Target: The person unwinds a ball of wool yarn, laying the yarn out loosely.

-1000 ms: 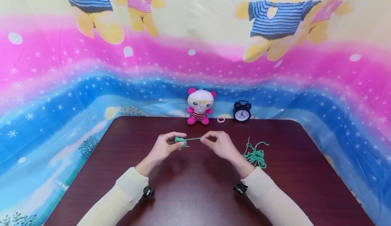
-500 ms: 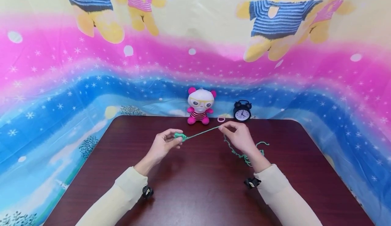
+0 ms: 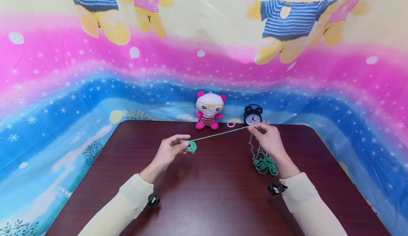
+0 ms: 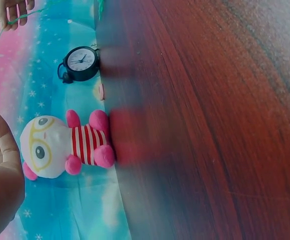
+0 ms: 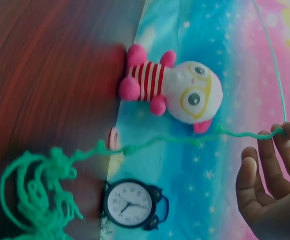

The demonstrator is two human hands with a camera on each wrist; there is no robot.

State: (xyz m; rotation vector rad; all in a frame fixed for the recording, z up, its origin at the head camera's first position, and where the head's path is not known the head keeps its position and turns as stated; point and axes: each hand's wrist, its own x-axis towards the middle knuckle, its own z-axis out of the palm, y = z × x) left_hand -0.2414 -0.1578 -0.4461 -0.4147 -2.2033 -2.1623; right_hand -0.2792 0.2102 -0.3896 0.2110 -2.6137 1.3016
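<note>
In the head view my left hand (image 3: 166,154) pinches a small looped bundle of green yarn (image 3: 192,146) between thumb and fingers. A single strand (image 3: 220,134) runs taut from the bundle, rising slightly to my right hand (image 3: 269,140), whose thumb and fingertips pinch it. Below the right hand the same strand hangs down to a loose tangled heap of green yarn (image 3: 265,164) on the table. The right wrist view shows the strand (image 5: 185,141) passing from the heap (image 5: 39,195) to the fingertips. In the left wrist view only part of the left hand (image 4: 2,160) shows; its bundle is out of sight.
On the dark red-brown table (image 3: 204,193), a pink and white panda plush (image 3: 208,110) sits at the back edge. To its right are a small pink ring (image 3: 231,124) and a black alarm clock (image 3: 253,116). A patterned cloth (image 3: 204,69) hangs behind.
My right hand has moved right and a little away from me, lengthening the taut strand between the hands. The left hand stays nearly in place; its bundle has turned and now hangs at the fingertips.
</note>
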